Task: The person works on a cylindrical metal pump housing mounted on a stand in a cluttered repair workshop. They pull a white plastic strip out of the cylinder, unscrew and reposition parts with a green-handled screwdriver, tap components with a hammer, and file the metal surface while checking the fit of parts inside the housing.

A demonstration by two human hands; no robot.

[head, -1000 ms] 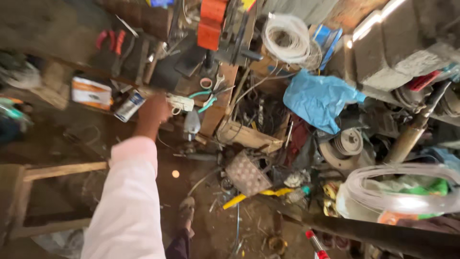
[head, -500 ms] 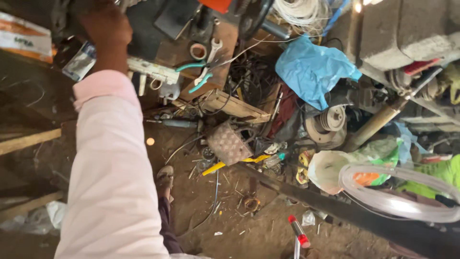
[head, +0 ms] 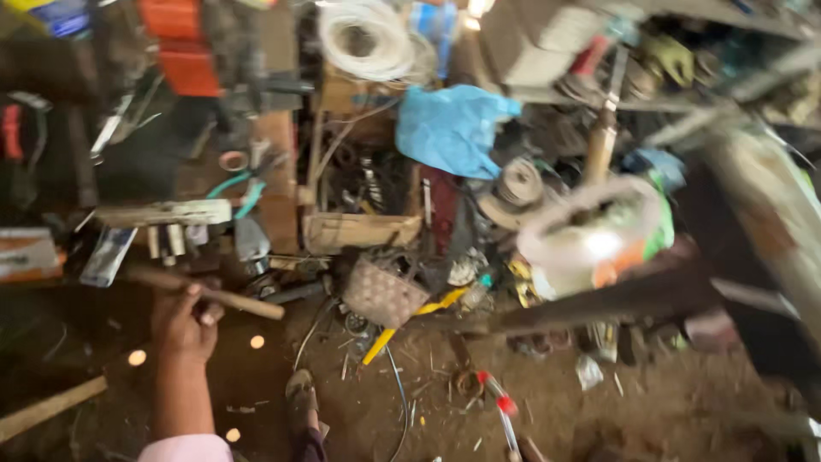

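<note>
My left hand (head: 182,323) is shut around a long wooden handle (head: 248,305) that slants from upper left to lower right, low over the dirt floor. A pink sleeve (head: 184,447) covers the arm at the bottom edge. The handle's far end lies near a flat packet (head: 107,255) and a pale wooden bar (head: 162,212) at the edge of a cluttered pile of tools. My right hand is out of view. The picture is blurred, so I cannot make out what is on the handle's ends.
A sandalled foot (head: 301,400) rests right of my arm. Ahead lie a woven metal basket (head: 382,293), a wooden box (head: 359,229), a blue plastic bag (head: 449,128), a white wire coil (head: 366,38), a clear hose coil (head: 590,227) and a dark bar (head: 599,299).
My left hand reached up into the tool pile, then came back down toward me, now gripping the wooden handle. The view swung about and blurred.
</note>
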